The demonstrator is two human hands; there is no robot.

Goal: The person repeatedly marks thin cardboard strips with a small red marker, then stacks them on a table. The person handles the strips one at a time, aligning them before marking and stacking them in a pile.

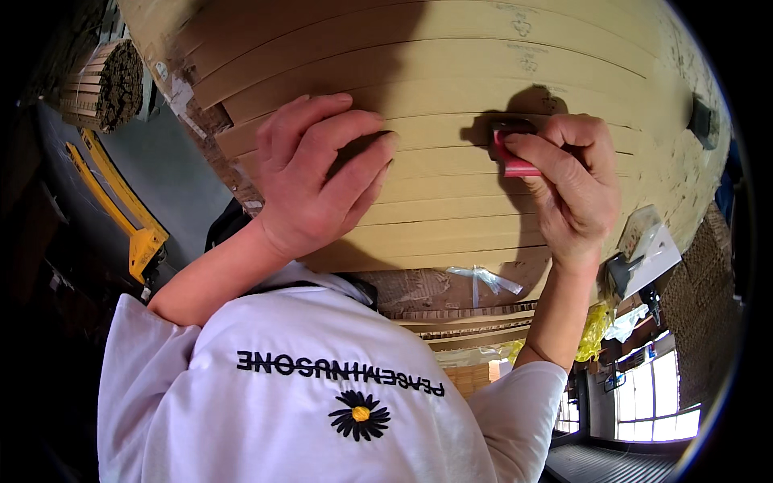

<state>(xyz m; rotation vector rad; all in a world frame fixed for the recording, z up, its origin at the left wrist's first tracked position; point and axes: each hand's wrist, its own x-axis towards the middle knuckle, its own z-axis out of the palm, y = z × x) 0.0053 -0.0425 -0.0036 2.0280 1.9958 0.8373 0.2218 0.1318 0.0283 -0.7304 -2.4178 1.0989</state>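
Flat tan cardboard strips point(451, 187) lie side by side across the work surface, running left to right. Between the thumb and fingers of my right hand point(578, 189) is a small red stamp point(522, 167), held close over the strips. Dark ink prints point(527, 58) show on the strips just beyond it, in a row going away from me. My left hand point(310, 177) is over the left part of the strips, fingers bent and apart, with nothing visible in it. Its fingertips are near the cardboard; whether they touch cannot be made out.
At the right edge sits a small dark block point(703, 122). A white box-like object point(654, 258) and a yellow plastic bag point(594, 334) are by my right forearm. Clear plastic strapping point(487, 280) lies near my body. A yellow pallet jack point(145, 241) and bundled cardboard point(105, 87) stand left.
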